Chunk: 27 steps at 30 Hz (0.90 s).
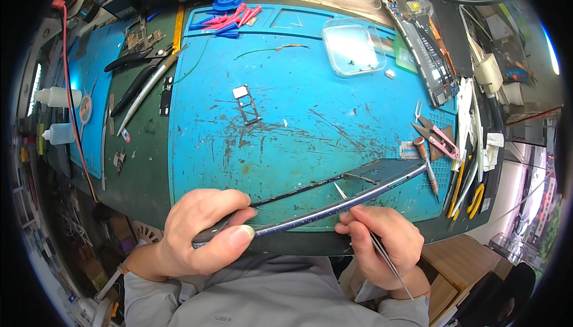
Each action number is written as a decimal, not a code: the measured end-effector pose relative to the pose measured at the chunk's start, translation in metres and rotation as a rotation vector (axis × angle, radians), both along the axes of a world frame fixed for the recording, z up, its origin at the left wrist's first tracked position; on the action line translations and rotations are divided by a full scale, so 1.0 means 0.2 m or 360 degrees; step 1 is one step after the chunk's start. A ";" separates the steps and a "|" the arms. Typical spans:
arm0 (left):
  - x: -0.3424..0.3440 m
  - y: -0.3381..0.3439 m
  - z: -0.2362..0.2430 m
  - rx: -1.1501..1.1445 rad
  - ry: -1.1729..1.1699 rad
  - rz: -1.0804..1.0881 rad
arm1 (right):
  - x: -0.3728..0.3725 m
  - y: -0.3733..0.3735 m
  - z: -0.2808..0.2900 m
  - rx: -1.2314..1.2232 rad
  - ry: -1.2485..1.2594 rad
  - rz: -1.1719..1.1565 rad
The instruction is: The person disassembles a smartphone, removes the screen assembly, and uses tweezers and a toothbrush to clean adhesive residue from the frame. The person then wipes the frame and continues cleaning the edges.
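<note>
Between the thumb and fingers of my left hand (212, 231), one end of a dark blue phone frame (313, 213) is gripped. It is held tilted above the mat, its far end reaching toward the right side. My right hand (382, 240) pinches a pair of metal tweezers (385, 252) close to the frame's near edge. The tweezers' pointed tip shows just past that edge, inside the frame's outline; whether it touches the frame I cannot tell. Farther off, a SIM card tray (246, 105) lies on the blue work mat (286, 142).
A clear plastic box (354, 46) and pink and blue pry picks (233, 19) sit at the back. To the right are an opened device (421, 46), pink-handled snips (440, 140) and a wooden-handled tool (427, 163). Pliers (140, 61) and bottles (59, 133) are at left.
</note>
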<state>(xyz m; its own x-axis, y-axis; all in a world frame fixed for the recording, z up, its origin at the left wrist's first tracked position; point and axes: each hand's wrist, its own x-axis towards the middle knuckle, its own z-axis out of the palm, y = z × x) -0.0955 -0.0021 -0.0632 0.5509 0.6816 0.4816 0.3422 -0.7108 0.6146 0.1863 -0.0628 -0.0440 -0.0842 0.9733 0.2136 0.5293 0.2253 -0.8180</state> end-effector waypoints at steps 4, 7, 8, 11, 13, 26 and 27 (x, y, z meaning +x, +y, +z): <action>-0.01 0.00 0.00 0.0045 -0.0005 -0.0020 | 0.02 0.03 -0.01 0.0159 -0.0089 0.0154; 0.01 -0.01 -0.01 0.0095 -0.0049 -0.0020 | 0.02 0.02 -0.01 0.0261 -0.0143 0.0166; 0.02 -0.02 -0.02 0.0114 -0.0062 -0.0009 | 0.01 0.02 -0.01 0.0287 -0.0146 0.0157; 0.05 -0.11 -0.04 0.0198 -0.0174 -0.0136 | 0.00 0.01 0.02 0.0390 -0.0340 0.0125; 0.12 -0.16 -0.09 0.0281 -0.0284 -0.0058 | -0.01 -0.04 0.01 0.0384 -0.0285 0.0137; 0.28 -0.25 0.03 -0.0355 -0.0115 -0.0433 | -0.09 -0.09 -0.04 0.0369 -0.0412 -0.0313; 0.28 -0.27 0.01 -0.0405 -0.0169 -0.0424 | -0.09 -0.09 -0.04 0.0388 -0.0413 -0.0315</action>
<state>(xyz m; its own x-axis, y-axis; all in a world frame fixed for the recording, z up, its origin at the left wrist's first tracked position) -0.0392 -0.0556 -0.0608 0.6809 0.6263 0.3797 0.0908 -0.5866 0.8048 0.1684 -0.0803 -0.0530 0.0181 0.8996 0.4363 0.7638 0.2692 -0.5866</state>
